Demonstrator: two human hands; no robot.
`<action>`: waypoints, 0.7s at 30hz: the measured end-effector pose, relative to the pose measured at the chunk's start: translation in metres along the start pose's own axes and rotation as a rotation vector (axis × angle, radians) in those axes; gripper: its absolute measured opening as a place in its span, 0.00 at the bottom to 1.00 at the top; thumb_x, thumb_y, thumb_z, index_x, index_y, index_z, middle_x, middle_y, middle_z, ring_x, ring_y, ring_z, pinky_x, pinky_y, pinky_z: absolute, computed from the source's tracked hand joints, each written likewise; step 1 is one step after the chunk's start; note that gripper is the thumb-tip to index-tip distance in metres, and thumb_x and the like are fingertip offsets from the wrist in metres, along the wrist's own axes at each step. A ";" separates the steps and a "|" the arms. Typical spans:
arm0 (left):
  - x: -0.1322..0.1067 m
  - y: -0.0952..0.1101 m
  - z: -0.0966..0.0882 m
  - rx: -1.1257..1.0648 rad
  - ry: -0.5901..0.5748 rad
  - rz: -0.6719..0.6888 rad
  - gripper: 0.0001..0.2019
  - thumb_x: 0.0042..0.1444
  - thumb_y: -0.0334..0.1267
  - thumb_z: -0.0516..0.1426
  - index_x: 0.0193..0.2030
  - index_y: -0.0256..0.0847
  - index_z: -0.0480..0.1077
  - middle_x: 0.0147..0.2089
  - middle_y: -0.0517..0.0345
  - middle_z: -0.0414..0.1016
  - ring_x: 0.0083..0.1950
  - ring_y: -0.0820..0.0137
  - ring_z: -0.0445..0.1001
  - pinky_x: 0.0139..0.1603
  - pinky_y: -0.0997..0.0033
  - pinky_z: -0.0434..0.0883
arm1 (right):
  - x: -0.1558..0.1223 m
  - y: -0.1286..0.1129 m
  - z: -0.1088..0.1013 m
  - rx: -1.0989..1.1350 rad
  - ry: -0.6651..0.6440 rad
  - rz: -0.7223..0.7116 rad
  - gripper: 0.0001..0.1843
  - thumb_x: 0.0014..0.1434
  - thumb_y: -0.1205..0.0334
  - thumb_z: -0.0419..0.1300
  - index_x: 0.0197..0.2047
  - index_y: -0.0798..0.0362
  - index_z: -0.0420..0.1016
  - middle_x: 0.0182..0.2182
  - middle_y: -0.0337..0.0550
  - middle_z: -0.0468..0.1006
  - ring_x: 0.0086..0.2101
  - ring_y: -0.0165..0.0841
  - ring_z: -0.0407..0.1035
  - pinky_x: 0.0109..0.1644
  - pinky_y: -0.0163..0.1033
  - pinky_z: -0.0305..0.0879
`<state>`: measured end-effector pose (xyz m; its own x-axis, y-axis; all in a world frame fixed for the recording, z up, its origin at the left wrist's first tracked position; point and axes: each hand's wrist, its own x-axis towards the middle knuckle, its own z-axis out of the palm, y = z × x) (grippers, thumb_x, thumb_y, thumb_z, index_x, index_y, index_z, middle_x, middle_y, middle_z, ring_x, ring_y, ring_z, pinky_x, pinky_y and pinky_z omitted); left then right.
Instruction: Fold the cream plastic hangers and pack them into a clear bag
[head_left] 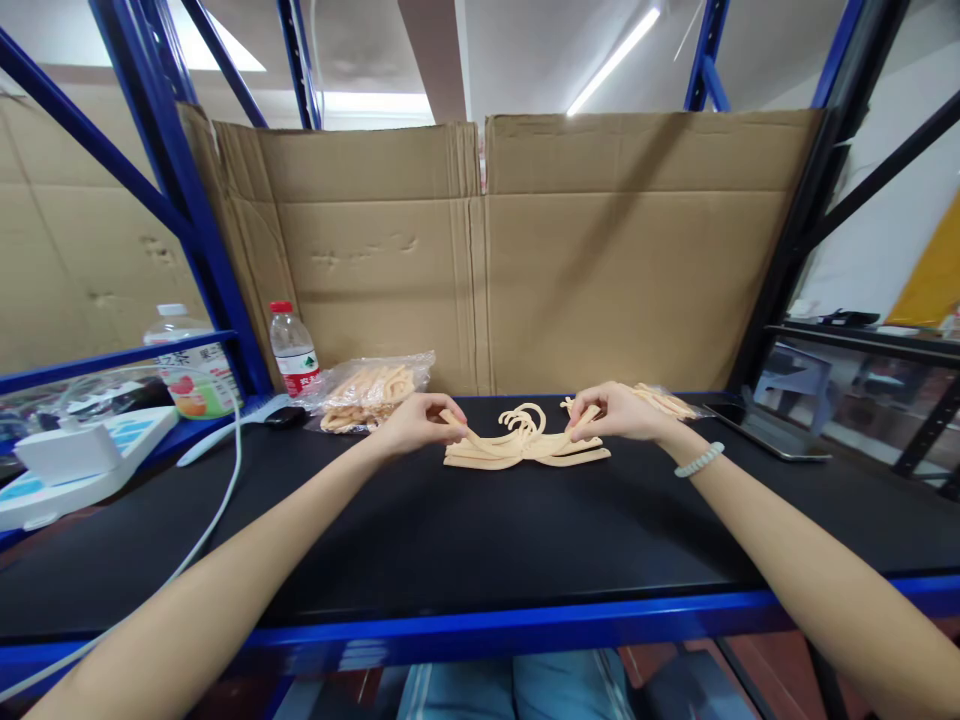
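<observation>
Several small beige clothes hangers [525, 452] lie together on the black tabletop, their hooks pointing away from me. My left hand [421, 424] pinches the left end of a hanger at the top of the group. At the opposite end, my right hand [616, 412] grips that hanger's right arm between thumb and fingers. This hanger looks slightly raised over the others. A bracelet circles my right wrist. Where the lower hangers overlap, their exact number is hard to make out.
Left of the hangers lies a clear plastic bag [367, 392] of similar beige pieces, near a red-capped bottle [294, 350]. Another bag [667, 402] sits behind my right hand. A phone or tablet [772, 432] is at the right, a power strip [127, 450] at the left. Cardboard [637, 250] walls the back.
</observation>
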<state>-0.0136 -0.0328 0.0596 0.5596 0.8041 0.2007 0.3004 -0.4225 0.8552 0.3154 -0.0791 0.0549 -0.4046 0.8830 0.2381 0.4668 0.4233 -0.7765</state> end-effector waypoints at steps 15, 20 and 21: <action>-0.014 0.012 0.014 1.040 -0.240 0.350 0.07 0.50 0.39 0.60 0.26 0.39 0.71 0.33 0.60 0.73 0.31 0.71 0.71 0.28 0.75 0.59 | -0.002 -0.002 0.004 -0.551 -0.242 -0.064 0.09 0.44 0.59 0.68 0.26 0.55 0.76 0.27 0.40 0.73 0.32 0.32 0.66 0.35 0.35 0.59; -0.019 0.017 0.024 1.226 -0.080 0.227 0.09 0.50 0.40 0.57 0.24 0.39 0.69 0.33 0.57 0.73 0.33 0.65 0.72 0.28 0.71 0.61 | -0.004 -0.006 0.012 -0.721 -0.153 -0.054 0.04 0.47 0.66 0.65 0.30 0.56 0.77 0.31 0.44 0.75 0.34 0.35 0.68 0.40 0.37 0.61; -0.020 0.018 0.028 1.236 -0.032 0.226 0.09 0.52 0.40 0.56 0.25 0.39 0.70 0.33 0.56 0.73 0.35 0.64 0.72 0.29 0.70 0.62 | -0.005 -0.009 0.018 -0.749 -0.104 -0.053 0.05 0.51 0.66 0.62 0.32 0.57 0.77 0.32 0.46 0.76 0.35 0.36 0.68 0.41 0.37 0.61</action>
<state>0.0024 -0.0682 0.0570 0.7062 0.6595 0.2576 0.7074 -0.6719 -0.2192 0.2991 -0.0909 0.0502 -0.4960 0.8498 0.1785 0.8392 0.5219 -0.1530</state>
